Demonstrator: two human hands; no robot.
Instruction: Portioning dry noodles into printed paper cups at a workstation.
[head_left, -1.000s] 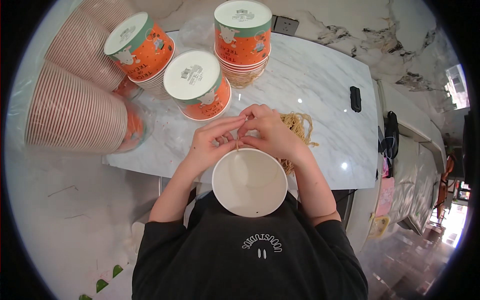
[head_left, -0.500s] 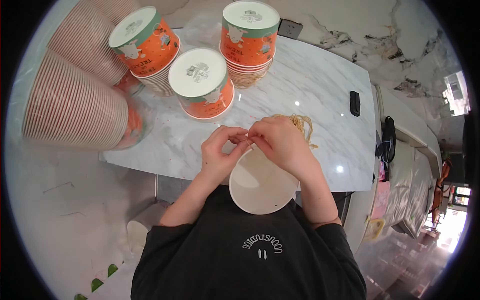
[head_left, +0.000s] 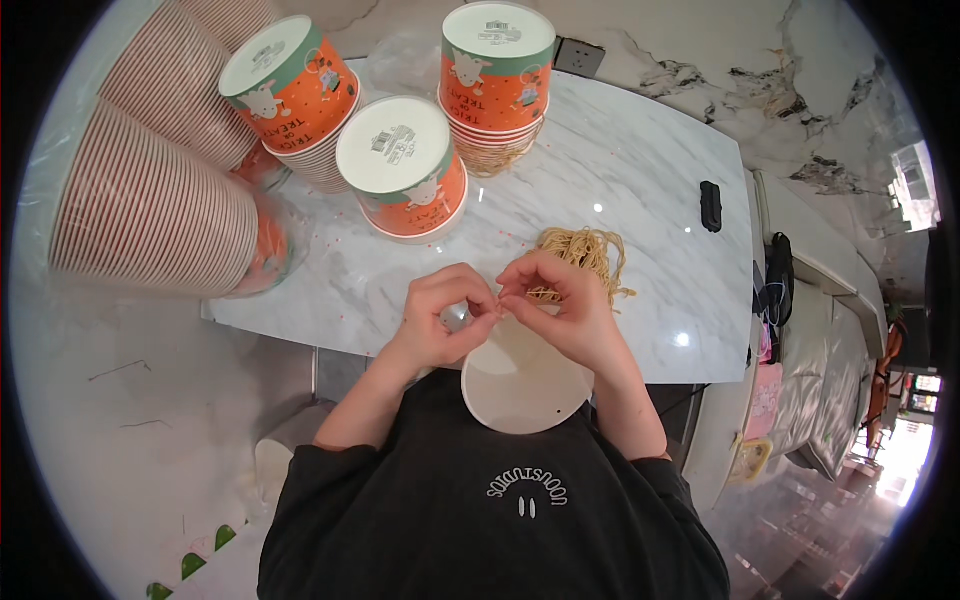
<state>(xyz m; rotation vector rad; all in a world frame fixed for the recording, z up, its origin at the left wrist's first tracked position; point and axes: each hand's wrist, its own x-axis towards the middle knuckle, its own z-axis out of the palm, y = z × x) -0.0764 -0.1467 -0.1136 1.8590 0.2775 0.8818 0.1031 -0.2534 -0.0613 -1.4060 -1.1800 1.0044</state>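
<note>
Both my hands meet at the far rim of a white-lined paper bucket (head_left: 525, 385), which leans against my shirt with its mouth toward me. A small dark hole shows near its close rim. My left hand (head_left: 450, 312) pinches thumb and fingers together at what looks like a thin cord, mostly hidden by the fingertips. Touching it there, my right hand (head_left: 555, 305) pinches at the same spot. Just behind the right hand lies a loose bundle of tan cord (head_left: 590, 250) on the marble-patterned table.
Upside down on the table (head_left: 650, 150) stand an orange paper bucket (head_left: 415, 212) and two stacks of orange buckets (head_left: 290, 120) (head_left: 495, 100). Tall plastic-wrapped stacks (head_left: 150, 205) line the left. A small black object (head_left: 710, 206) lies at the right; a wall socket (head_left: 578, 58) sits behind.
Both hands have come slightly toward me, and the right hand has turned and lowered, showing more of the cord bundle. The bucket has shifted slightly toward me.
</note>
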